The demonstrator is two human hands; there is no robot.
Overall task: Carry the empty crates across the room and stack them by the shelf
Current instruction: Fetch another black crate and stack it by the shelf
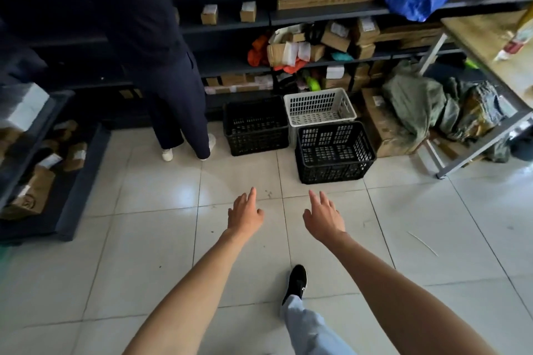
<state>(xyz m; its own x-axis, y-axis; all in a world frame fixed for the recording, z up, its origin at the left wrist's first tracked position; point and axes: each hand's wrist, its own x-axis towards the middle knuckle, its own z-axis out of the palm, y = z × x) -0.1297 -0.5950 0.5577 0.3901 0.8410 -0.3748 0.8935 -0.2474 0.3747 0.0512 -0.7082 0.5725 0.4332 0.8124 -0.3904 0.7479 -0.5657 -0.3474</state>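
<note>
Three empty crates stand on the tiled floor in front of the dark shelf (326,13). The nearest is a black crate (336,168). A white crate (318,105) stands right behind it, and a second black crate (255,135) stands to their left. My left hand (245,215) and my right hand (323,217) reach forward side by side, both empty with fingers spread. They hover over the floor a short way in front of the near black crate, touching nothing.
Another person in dark clothes (170,89) stands at the shelf, left of the crates. A low dark rack with boxes (72,176) runs along the left. A metal-framed table (484,138) with bundled cloth under it stands at the right. My black shoe (297,281) is below my hands.
</note>
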